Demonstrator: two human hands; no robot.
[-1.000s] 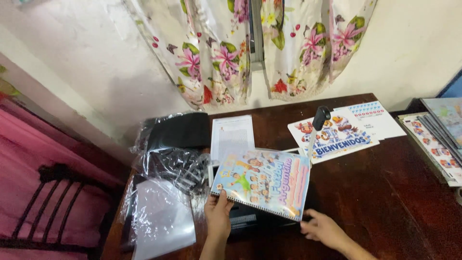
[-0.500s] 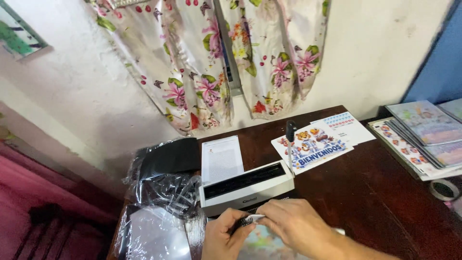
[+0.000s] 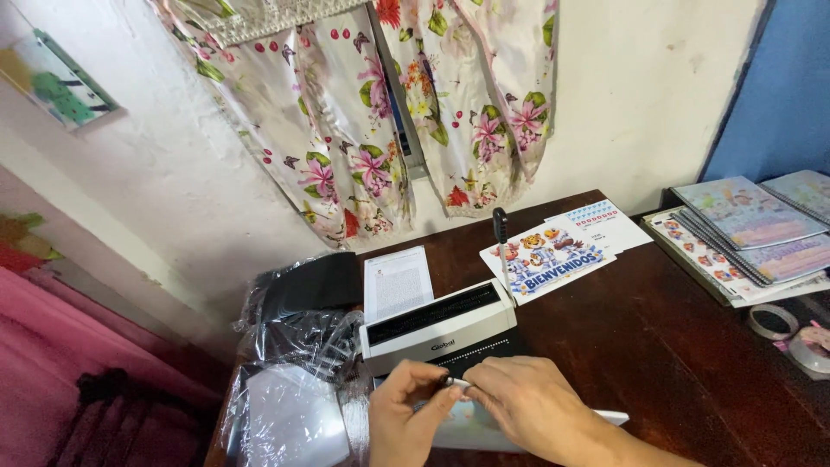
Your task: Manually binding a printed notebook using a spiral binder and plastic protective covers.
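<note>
- Landmark: binding machine (image 3: pixel 441 327), white and black, sits on the dark wood bench (image 3: pixel 657 346), long axis left-right and slightly tilted, its upright handle (image 3: pixel 501 242) at the right end.
- Both hands work just in front of the machine, at the near bench edge.
- Left hand (image 3: pixel 406 415) has its fingers pinched narrow on the end of a thin white-and-dark bit; I can't tell what it is.
- Right hand (image 3: pixel 532 411) lies curled flat over a booklet (image 3: pixel 484 428), fingertips meeting the left hand's at the pinch.
- Booklet in front of the machine, long axis left-right, parallel to the machine front; a white corner pokes out right of the right hand.
- Booklet mostly hidden by both hands and cut off by the bottom frame edge; cover hard to make out.
- Left of the machine: crumpled clear plastic wrap (image 3: pixel 294 406) over dark items, contents unclear.
- Behind the machine: a white printed sheet (image 3: pixel 396 281), standing or lying can't tell.
- Right-behind the machine: colourful cartoon card (image 3: pixel 546 259) flat on the bench.
- Far right of the machine: stack of spiral notebooks (image 3: pixel 748 229), partly cut off by the frame edge.
- Right of the machine, near the edge: tape rolls (image 3: pixel 791 337), blurry.
- Floral curtain (image 3: pixel 389 112) hangs on the wall behind the machine.
</note>
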